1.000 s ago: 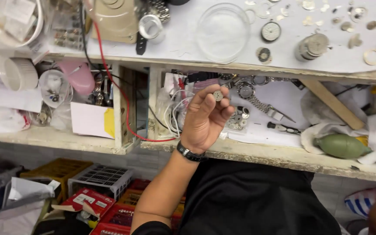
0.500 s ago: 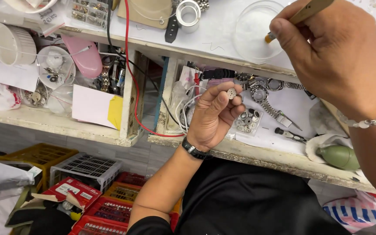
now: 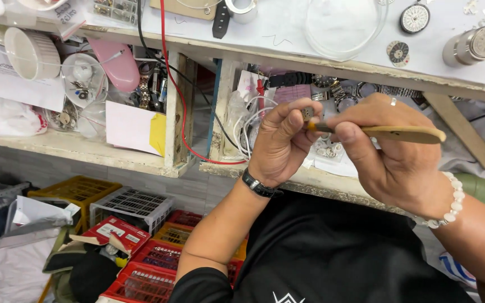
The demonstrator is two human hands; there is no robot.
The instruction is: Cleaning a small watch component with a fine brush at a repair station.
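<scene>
Black shirt [image 3: 332, 252] nearest the camera, smooth fabric. Above it, left hand [image 3: 279, 143] with a black wristband [image 3: 258, 184], fingertips pinched shut on a small round metal part [image 3: 307, 112], held in the air just in front of the shelf [image 3: 310, 179]. Right hand [image 3: 391, 151] wore a white bead bracelet [image 3: 450, 205]; fingers closed around a flat wooden stick [image 3: 399, 133], its tip touching the part. The stick was smooth, pale tan, wider at the far end.

Left of the shelf and lower, floor clutter: red [image 3: 158, 264] and yellow [image 3: 74, 193] plastic crates with grid walls, a white one [image 3: 133, 205] between them, crumpled paper and bags.

The shelf was worn pale wood with chipped edges. On it behind the hands: white cable loops [image 3: 242, 134], metal watch bands [image 3: 343, 98], papers. Left of the shelf, a second compartment held a pink oval case [image 3: 116, 64], a clear round dish [image 3: 82, 78], a ribbed white cup [image 3: 32, 53] and white and yellow notes [image 3: 133, 128]. A red wire [image 3: 172, 78] hung down between the compartments.

Above the shelf, a white tabletop [image 3: 287, 28] with a clear glass dish [image 3: 343, 25], round watch dials [image 3: 415, 18] and a steel cylinder [image 3: 472, 45].
</scene>
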